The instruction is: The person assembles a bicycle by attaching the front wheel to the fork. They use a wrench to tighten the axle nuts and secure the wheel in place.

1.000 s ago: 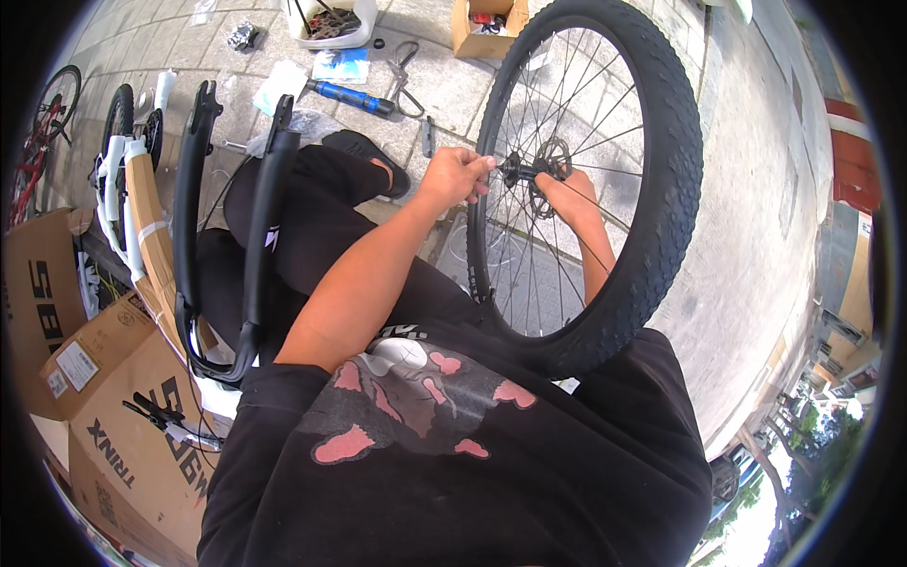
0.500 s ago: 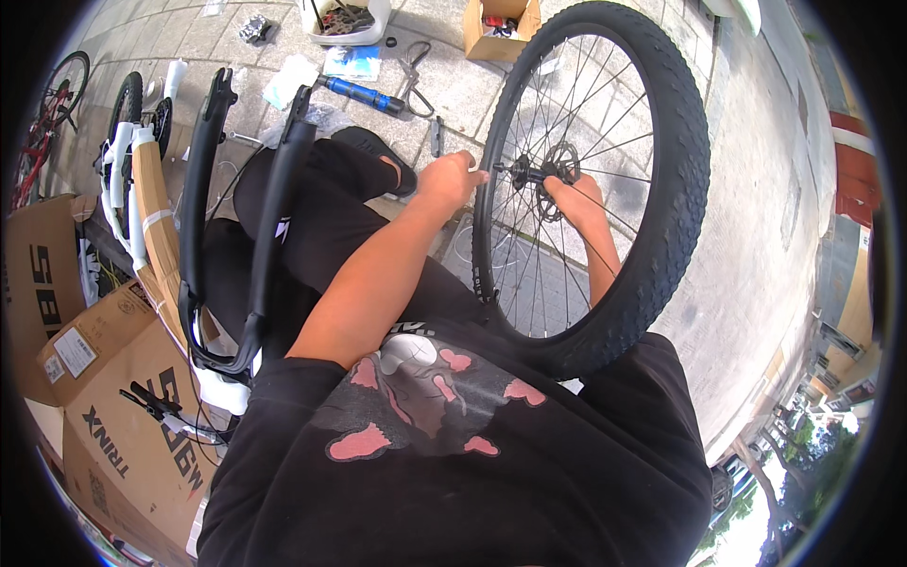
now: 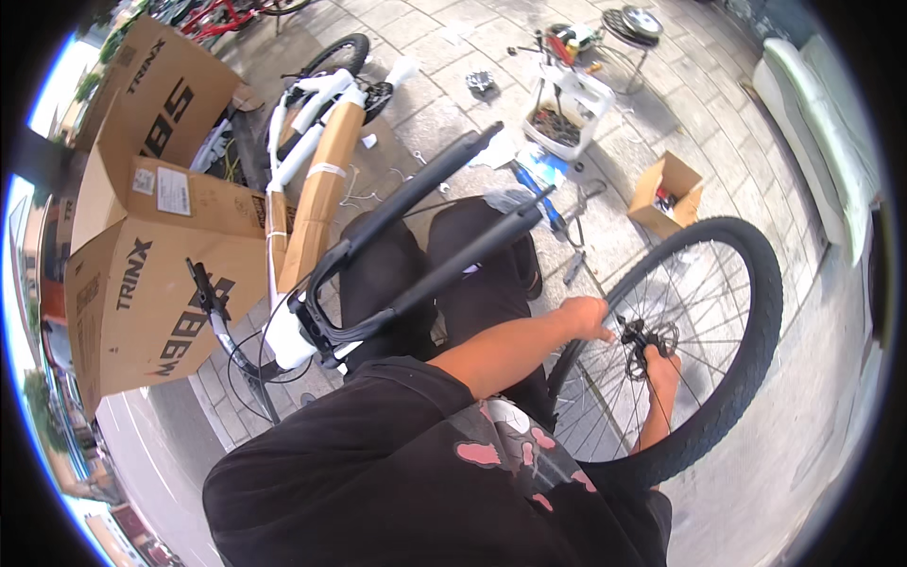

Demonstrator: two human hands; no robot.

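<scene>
As the right hand (image 3: 664, 367) clasps the hub (image 3: 636, 337), the left hand (image 3: 588, 317) droops.

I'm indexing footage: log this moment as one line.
left hand: beside hub | right hand: holding hub | black fork: over legs

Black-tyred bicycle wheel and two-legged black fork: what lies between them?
In the head view, the bare left forearm and a black-trousered leg lie between the wheel and the fork.

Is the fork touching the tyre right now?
Apart: the head view shows paving and a trousered leg between the fork and the tyre.
</scene>
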